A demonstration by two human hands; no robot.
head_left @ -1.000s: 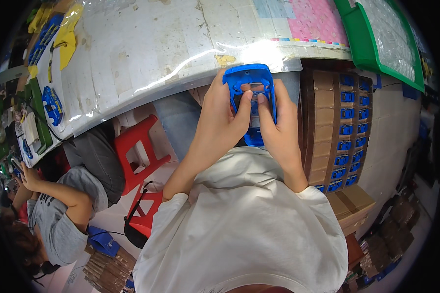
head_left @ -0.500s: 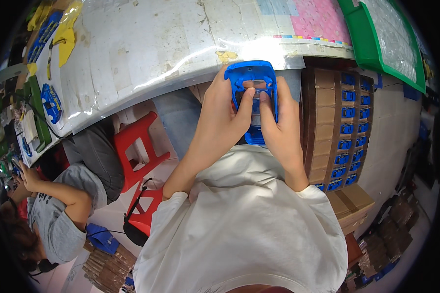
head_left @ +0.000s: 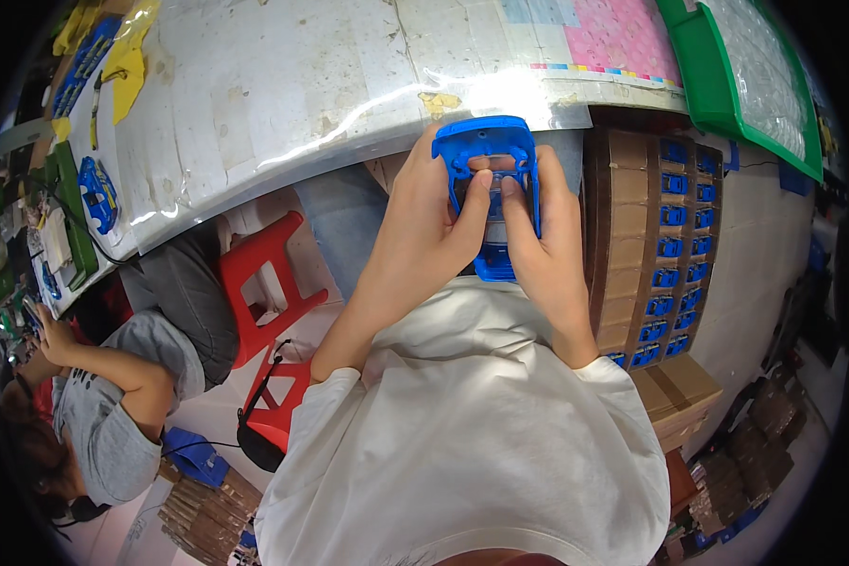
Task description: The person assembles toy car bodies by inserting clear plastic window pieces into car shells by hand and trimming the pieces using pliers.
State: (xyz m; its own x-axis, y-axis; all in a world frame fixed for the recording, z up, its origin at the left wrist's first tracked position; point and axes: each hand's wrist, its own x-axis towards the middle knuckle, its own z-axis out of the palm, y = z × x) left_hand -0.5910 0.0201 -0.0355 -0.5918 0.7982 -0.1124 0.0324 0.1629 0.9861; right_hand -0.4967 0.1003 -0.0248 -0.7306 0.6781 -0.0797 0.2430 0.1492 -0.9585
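Between my two hands is a blue plastic toy car body (head_left: 482,137), hollow side up, held over my lap just off the table's front edge. My left hand (head_left: 434,203) wraps round its left side, with the thumb pressed inside the shell. Round the right side curl the fingers of my right hand (head_left: 544,226), its thumb also inside, close beside the left thumb. The openings in the shell show between the thumbs. Whatever the thumbtips press on is too small to make out.
Ahead lies a white, worn table (head_left: 283,85) under clear film. A green bin (head_left: 717,85) with clear plastic stands at the right, above a divided cardboard box (head_left: 623,217) holding blue toy cars. At the left are red stools (head_left: 269,274) and a seated co-worker (head_left: 123,396).
Almost nothing differs. My hands still grip the toy car body with both thumbs inside; the co-worker's arm has shifted slightly.
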